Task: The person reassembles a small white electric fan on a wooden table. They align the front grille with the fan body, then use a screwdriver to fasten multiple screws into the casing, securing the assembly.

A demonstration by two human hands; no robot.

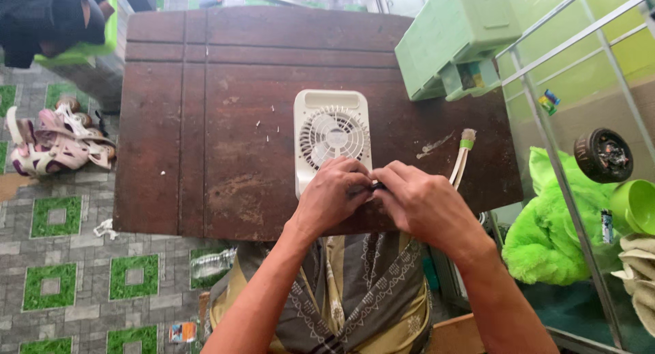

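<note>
Head view: a cream plastic rectangular fan [332, 139] lies flat mid-tabletop [205, 122], a pale brush [462, 159] at its three o'clock. At six o'clock, left hand [334, 193] and right hand [419, 200] pinch together on a small dark part [376, 186]; steady, gentle fingertip pressure suits it.

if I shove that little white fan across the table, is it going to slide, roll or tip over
The white fan lies flat on its back on the brown table, so it would probably slide, not roll or tip. Its boxy plastic casing looks stiff and fairly light. Both hands, left and right, cover its lower edge.
</note>
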